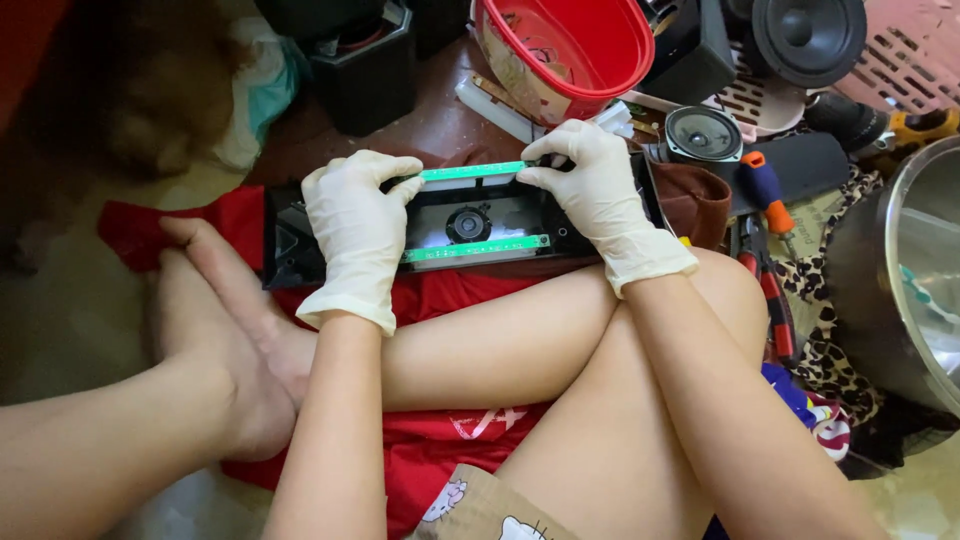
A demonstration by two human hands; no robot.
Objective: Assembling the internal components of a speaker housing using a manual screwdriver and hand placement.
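**Gloved hands on a green circuit strip over an opened black casing**

At far left, bare feet rest on a red cloth (150,232) spread over the floor. On it lies a long black casing (300,250), opened up, with a round part (468,224) at its middle and a second green strip (476,249) fixed along its near edge.

The left hand (355,235), in a pale rubber glove, lies over the casing's left half; its fingers (400,178) pinch the left end of a narrow green circuit strip (472,171) that runs along the casing's far edge. The right hand (598,190), gloved too, pinches the strip's right end between thumb and forefinger. Whether the strip is loose or seated in the casing cannot be told.

Behind stands a red plastic basin (580,45). To the right lie a small round speaker (703,134), an orange-handled screwdriver (765,190), red-handled pliers (775,300) and the rim of a steel bowl (880,250).

The likely risk: the strip is thin and held only at its ends, so uneven pull could bend or crack it, and the casing on soft cloth might shift.
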